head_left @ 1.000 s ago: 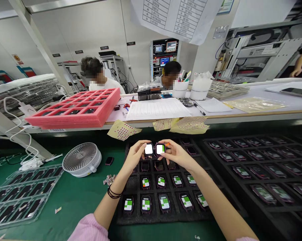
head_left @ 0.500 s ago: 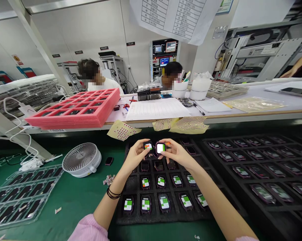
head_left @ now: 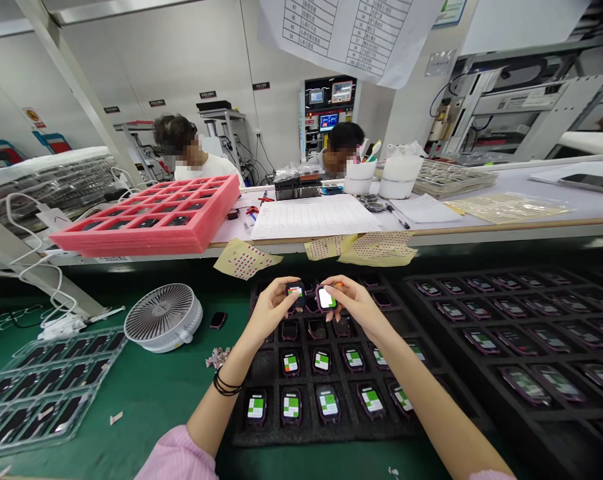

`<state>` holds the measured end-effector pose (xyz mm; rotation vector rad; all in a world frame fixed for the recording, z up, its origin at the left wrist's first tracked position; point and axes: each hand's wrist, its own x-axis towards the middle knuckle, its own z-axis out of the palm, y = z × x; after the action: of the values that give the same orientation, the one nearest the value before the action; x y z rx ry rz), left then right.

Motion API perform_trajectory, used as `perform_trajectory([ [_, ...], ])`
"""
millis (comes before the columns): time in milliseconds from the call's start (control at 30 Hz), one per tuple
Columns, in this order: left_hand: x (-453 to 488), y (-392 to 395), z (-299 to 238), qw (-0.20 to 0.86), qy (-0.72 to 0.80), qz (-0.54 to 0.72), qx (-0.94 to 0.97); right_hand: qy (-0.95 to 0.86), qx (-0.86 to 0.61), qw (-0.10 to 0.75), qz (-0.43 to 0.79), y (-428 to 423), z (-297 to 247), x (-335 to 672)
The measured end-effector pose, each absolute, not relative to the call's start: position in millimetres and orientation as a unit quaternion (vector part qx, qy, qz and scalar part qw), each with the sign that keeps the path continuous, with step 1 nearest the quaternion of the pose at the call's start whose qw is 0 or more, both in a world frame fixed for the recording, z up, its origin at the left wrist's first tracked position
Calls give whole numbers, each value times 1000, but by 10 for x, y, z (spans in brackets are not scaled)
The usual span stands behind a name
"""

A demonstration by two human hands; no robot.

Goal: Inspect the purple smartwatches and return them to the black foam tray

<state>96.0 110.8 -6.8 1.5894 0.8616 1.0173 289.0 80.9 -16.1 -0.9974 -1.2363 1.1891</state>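
Note:
My left hand (head_left: pixel 270 308) is closed on a small smartwatch body (head_left: pixel 295 291) with a lit green and white screen. My right hand (head_left: pixel 354 307) grips a second smartwatch body (head_left: pixel 326 298), its lit screen tilted toward me. Both hands hover over the far rows of a black foam tray (head_left: pixel 269 363). The tray's near rows hold several watches with lit screens (head_left: pixel 328 403); the slots just under my hands hold dark ones (head_left: pixel 316 329).
A second black tray (head_left: pixel 524 333) of watches lies to the right. At the left stand a white fan (head_left: pixel 162 316), a loose watch (head_left: pixel 218 320) and clear plastic trays (head_left: pixel 36 387). A pink foam tray (head_left: pixel 151 217) and papers sit on the shelf; two people work behind it.
The left watch's screen went from plain white to green and white and tipped away. The right watch has tilted and dropped slightly. Both hands stay in place.

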Motion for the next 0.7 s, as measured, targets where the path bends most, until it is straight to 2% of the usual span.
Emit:
perform_trajectory([
  [333,926,1140,-93,491,374,422,664,-524,-437,539,494,784,-141,2897],
  [700,934,1111,-59,537,338,404,659,-564,-401,513,508,804,-168,2949],
])
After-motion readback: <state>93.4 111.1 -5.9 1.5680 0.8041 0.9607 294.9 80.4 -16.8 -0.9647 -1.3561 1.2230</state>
